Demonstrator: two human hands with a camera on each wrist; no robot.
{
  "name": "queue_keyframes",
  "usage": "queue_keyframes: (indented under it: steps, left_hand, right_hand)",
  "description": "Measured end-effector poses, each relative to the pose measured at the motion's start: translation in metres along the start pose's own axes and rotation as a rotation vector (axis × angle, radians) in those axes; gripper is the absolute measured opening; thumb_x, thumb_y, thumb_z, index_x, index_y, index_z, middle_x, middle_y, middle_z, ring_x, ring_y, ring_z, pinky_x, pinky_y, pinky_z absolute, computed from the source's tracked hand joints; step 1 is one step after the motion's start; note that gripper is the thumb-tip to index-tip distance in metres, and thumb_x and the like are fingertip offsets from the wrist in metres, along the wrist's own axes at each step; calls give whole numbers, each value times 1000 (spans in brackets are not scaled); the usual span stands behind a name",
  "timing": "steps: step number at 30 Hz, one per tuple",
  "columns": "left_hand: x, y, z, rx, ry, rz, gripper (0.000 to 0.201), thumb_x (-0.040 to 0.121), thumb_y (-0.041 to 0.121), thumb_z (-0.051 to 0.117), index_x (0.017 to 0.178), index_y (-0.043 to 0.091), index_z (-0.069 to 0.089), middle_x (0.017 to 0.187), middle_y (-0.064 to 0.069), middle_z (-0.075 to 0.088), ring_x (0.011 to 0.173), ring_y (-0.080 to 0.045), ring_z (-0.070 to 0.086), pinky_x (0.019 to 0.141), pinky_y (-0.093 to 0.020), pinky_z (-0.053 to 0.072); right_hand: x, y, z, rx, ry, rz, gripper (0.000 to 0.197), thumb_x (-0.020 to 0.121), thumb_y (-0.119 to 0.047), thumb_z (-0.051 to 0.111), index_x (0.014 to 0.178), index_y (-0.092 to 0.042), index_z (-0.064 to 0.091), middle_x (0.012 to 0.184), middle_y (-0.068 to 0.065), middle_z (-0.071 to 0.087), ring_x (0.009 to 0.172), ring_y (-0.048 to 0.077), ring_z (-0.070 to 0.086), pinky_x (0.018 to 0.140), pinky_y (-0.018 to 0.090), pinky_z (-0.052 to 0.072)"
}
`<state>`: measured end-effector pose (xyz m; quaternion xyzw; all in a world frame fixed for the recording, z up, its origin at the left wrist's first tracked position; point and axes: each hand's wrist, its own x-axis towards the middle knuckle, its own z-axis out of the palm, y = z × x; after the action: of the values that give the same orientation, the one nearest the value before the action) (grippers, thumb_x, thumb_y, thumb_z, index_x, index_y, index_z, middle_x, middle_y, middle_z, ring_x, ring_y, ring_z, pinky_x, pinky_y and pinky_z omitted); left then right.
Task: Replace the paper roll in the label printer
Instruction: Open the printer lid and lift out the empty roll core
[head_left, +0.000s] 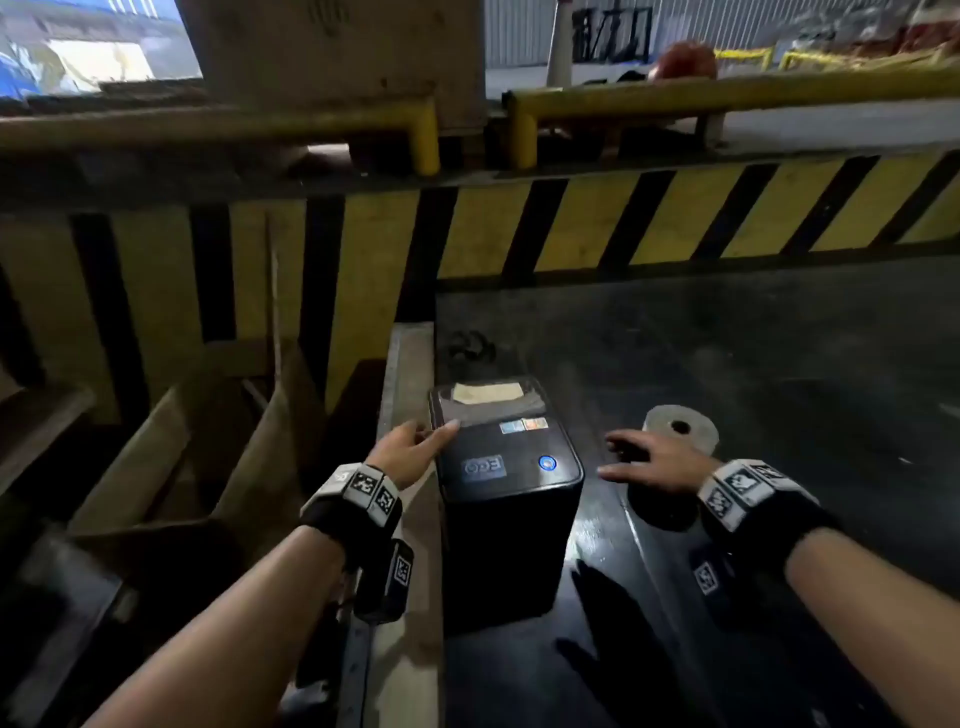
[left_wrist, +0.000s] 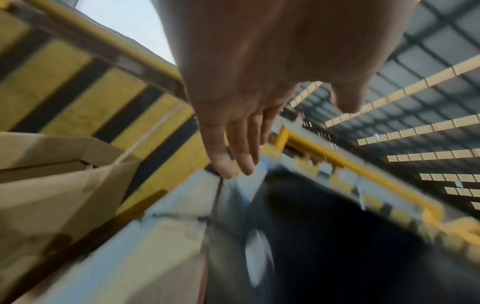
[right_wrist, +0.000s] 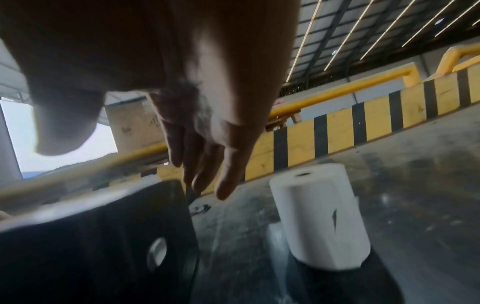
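A black label printer (head_left: 511, 488) stands upright on the dark bench top, lid down, with a blue button and a strip of paper showing at its top slot. My left hand (head_left: 410, 449) reaches in from the left with straight fingers, its thumb at the lid's left edge. My right hand (head_left: 652, 460) hovers spread and empty just right of the printer. A white paper roll (head_left: 683, 431) stands on end behind that hand. In the right wrist view the paper roll (right_wrist: 322, 216) stands beside the printer (right_wrist: 103, 236). The left wrist view is blurred; the left hand (left_wrist: 233, 144) holds nothing.
A yellow-and-black striped barrier (head_left: 623, 223) runs behind the bench. Open cardboard boxes (head_left: 171, 441) sit below at the left, past the bench's pale edge (head_left: 410, 374). A small dark cable coil (head_left: 470, 345) lies behind the printer. Dark bench surface (head_left: 779, 364) stretches to the right.
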<state>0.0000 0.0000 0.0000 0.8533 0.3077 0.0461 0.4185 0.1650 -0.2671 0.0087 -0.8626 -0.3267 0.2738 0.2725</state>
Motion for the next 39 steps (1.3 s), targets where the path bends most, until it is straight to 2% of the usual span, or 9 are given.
queue_keyframes:
  steps: [3, 6, 9, 11, 13, 19, 24, 31, 39]
  left_hand:
    - [-5, -6, 15, 19, -73, 14, 58, 82, 63, 50, 116, 17, 60, 104, -1, 65, 98, -21, 61, 86, -31, 46]
    - [-14, -17, 24, -59, -137, 21, 63, 77, 62, 57, 126, 22, 53, 122, -1, 64, 111, -18, 60, 101, -34, 45]
    - [-26, -26, 28, -174, -209, 53, 82, 65, 62, 65, 134, 23, 43, 130, 2, 59, 112, -9, 57, 94, -18, 44]
    - [-34, -30, 32, -139, -208, 62, 80, 70, 47, 74, 137, 27, 36, 127, 9, 56, 111, -4, 54, 84, -6, 40]
    - [-35, -35, 38, -72, -134, 83, 83, 70, 37, 77, 139, 29, 32, 124, 13, 55, 112, -3, 51, 86, -10, 38]
    - [-30, -45, 48, -44, -53, 104, 86, 64, 42, 80, 136, 34, 32, 132, 6, 58, 119, -11, 55, 103, -34, 45]
    - [-29, -45, 47, -19, -38, 126, 89, 63, 44, 79, 138, 33, 31, 133, 5, 56, 120, -10, 53, 104, -33, 43]
    - [-30, -33, 34, 36, -41, 64, 85, 63, 50, 77, 136, 30, 37, 119, 7, 62, 107, -12, 57, 87, -23, 43]
    - [-10, 13, -9, -23, -29, 51, 46, 74, 60, 61, 109, 30, 63, 99, 7, 66, 96, -11, 62, 77, -22, 45]
  right_hand:
    - [15, -2, 24, -4, -50, -8, 85, 74, -37, 72, 141, -11, 27, 146, 6, 40, 131, 19, 42, 107, 27, 31]
    - [28, 1, 43, -7, -65, -44, 84, 70, -39, 75, 139, -17, 32, 141, 1, 46, 129, 17, 43, 108, 28, 32]
    - [37, 4, 54, 104, -49, -92, 82, 66, -33, 80, 135, -19, 36, 135, 0, 53, 127, 16, 47, 107, 29, 34]
    - [40, 9, 61, 138, -16, -102, 85, 61, -39, 81, 133, -23, 39, 131, -4, 57, 123, 12, 50, 108, 33, 37]
    - [40, 15, 66, 162, 3, -110, 87, 57, -46, 80, 131, -28, 39, 128, -8, 59, 119, 8, 52, 107, 35, 39]
    - [36, 16, 68, 165, 68, -151, 82, 61, -46, 78, 131, -39, 37, 121, -16, 57, 117, 8, 51, 103, 30, 38]
    - [36, 16, 65, 100, 92, -206, 83, 58, -58, 72, 129, -39, 36, 124, -7, 62, 119, 17, 54, 103, 38, 42]
    - [38, 9, 54, 2, 94, -202, 80, 63, -55, 73, 131, -32, 39, 120, -3, 66, 116, 21, 56, 91, 26, 40]
    - [53, -41, 1, -110, 106, -180, 62, 66, -71, 53, 112, -30, 59, 104, -1, 70, 101, 19, 62, 81, 28, 43]
